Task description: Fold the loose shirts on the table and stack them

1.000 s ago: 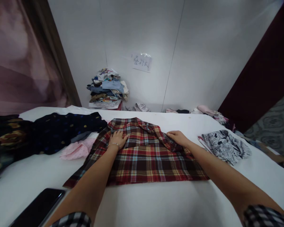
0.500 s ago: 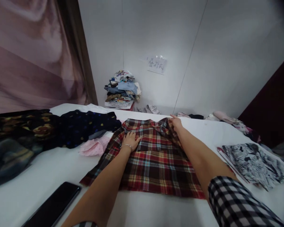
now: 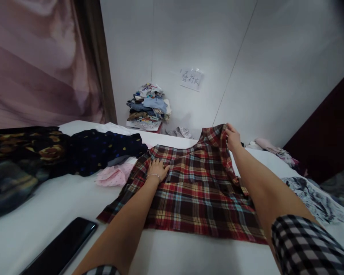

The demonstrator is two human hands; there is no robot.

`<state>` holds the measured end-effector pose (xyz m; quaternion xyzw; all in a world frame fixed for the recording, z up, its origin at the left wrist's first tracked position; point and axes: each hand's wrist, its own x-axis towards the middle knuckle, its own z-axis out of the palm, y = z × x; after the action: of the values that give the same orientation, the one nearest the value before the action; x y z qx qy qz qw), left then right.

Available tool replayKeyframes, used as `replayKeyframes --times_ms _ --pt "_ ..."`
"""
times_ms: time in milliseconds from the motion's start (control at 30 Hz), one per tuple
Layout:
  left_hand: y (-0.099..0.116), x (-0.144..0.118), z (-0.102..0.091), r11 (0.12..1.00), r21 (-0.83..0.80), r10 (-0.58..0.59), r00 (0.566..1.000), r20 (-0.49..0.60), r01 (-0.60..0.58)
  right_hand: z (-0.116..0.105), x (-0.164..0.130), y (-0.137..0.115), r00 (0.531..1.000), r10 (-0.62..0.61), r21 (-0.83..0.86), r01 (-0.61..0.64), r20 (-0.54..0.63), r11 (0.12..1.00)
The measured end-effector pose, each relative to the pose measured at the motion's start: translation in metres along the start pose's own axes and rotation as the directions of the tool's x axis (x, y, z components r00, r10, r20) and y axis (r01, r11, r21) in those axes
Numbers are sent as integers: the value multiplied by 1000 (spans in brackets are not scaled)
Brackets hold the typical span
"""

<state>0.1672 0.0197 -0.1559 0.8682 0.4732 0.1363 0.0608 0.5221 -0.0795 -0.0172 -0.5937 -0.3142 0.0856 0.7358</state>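
Note:
A red, brown and yellow plaid shirt is spread on the white table in front of me. My left hand lies flat on its upper left part, fingers apart, with a thin bracelet at the wrist. At the shirt's far right corner, my right hand pinches the edge of the cloth and holds it raised above the table. The cloth slopes down from that grip in loose folds, and its right side hangs beside my forearm.
Dark patterned garments and a pink dotted cloth lie left. A black phone rests at the near left. Folded clothes are stacked by the wall. A black-and-white printed garment lies right, partly behind my arm.
My right hand has moved right and up, lifting the shirt's far right corner and drawing that side outward. My left hand has stayed in place on the shirt.

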Motion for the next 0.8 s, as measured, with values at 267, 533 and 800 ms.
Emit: replayKeyframes --times_ms 267,533,800 --pt "-1 1 1 1000 -2 -1 1000 0 1 -34 -13 4 989 52 -178 -77 -139 981" --pt "1 -2 -3 1000 -12 11 999 -32 -12 -9 -153 -68 670 -143 -237 441 728 866" --pt "2 -1 -4 1000 -26 8 999 -33 -9 -61 -295 -32 446 232 -337 170 864 926"
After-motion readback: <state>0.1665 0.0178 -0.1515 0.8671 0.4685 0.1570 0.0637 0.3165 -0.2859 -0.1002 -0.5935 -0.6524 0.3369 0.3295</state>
